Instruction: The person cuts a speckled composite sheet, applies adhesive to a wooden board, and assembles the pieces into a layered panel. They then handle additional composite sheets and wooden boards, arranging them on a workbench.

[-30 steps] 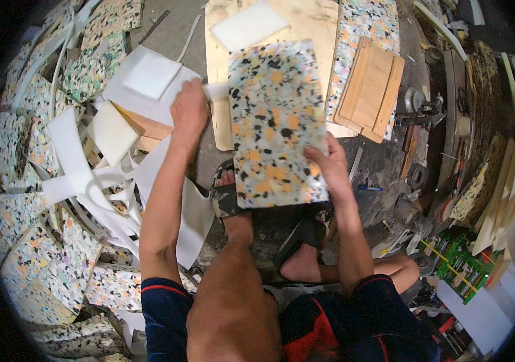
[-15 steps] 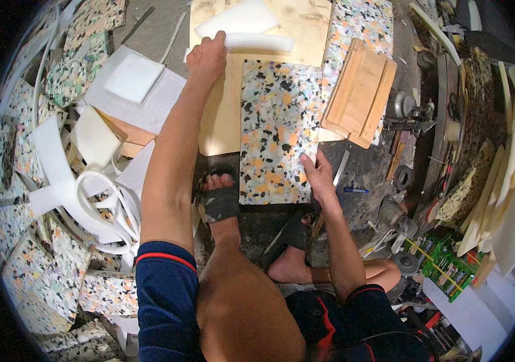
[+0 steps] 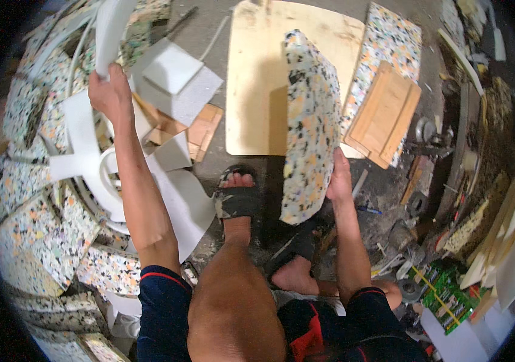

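My left hand point(image 3: 111, 90) is closed on a white foam strip point(image 3: 111, 36), raised over the scrap at the upper left. In front of me, my right hand point(image 3: 340, 178) grips the right edge of a speckled foam sheet point(image 3: 312, 133). That sheet is tilted up on its side, showing its face of white, orange and black flecks. A pale wooden board point(image 3: 254, 114) lies flat on the floor beyond it. The fingers of my right hand are partly hidden behind the sheet.
A small grooved wooden board point(image 3: 384, 114) rests on another speckled foam sheet point(image 3: 393, 42) at the right. White foam offcuts point(image 3: 173, 66) and speckled scraps point(image 3: 109, 265) crowd the left. Pale strips point(image 3: 505, 211), a green package point(image 3: 447, 298) and a blue pen point(image 3: 369, 210) are on the right.
My left hand has swung left off the board with the white strip. My right hand has lifted and tilted the speckled sheet. The white pieces no longer lie on the wooden board.
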The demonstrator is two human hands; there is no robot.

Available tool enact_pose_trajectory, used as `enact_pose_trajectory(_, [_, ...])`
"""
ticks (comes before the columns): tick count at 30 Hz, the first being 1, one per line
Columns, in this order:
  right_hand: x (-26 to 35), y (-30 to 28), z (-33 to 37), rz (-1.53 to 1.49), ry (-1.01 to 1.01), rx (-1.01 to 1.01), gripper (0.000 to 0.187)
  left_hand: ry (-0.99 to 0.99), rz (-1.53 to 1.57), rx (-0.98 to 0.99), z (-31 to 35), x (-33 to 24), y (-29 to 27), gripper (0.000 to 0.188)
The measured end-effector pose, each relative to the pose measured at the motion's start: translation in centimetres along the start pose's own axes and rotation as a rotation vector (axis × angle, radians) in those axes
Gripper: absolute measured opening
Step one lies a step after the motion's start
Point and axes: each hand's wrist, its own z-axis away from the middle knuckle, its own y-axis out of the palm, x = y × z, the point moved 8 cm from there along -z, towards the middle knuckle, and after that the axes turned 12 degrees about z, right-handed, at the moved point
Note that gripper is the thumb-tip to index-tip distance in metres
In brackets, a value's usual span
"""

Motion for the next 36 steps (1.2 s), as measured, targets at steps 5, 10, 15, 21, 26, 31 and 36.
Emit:
enact_pose_trajectory(5, [-0.8,0.6,-4.6,0.216,-0.013,0.067,0.067,0.073,-0.507,0.321,4.3,3.2,-3.9,0.032])
enact_pose_trajectory(10, [5.1,3.1,-9.9,1.423,-0.572,-0.256,0.05,0.055,-0.51,0.597,15.8,-0.1,-4.4,0.02])
enact_pose_trajectory(15, [8.5,1.7,-7.1,1.71,-0.872,-0.488,0.056,0.083,-0.651,0.942,22.8,4.1,-4.6,0.011])
enact_pose_trajectory(21, [14.2,-10.8,-3.9,2.014,-0.051,-0.768,0.079,0.13,-0.882,1.458,32.7,9.4,-5.9,0.02])
enact_pose_trajectory(26, [16.0,-13.0,-4.7,2.092,-0.142,-0.908,0.085,0.192,-0.875,1.788,37.4,10.5,-12.1,0.019])
enact_pose_trajectory(31, [16.6,-13.6,-5.6,2.229,-0.305,-0.856,0.06,0.243,-0.06,1.689,33.0,3.8,-13.4,0.042])
enact_pose_trajectory(36, [18.2,-12.3,-3.5,1.963,-0.294,-0.996,0.046,-0.009,-0.058,1.424,25.4,-1.1,-2.9,0.026])
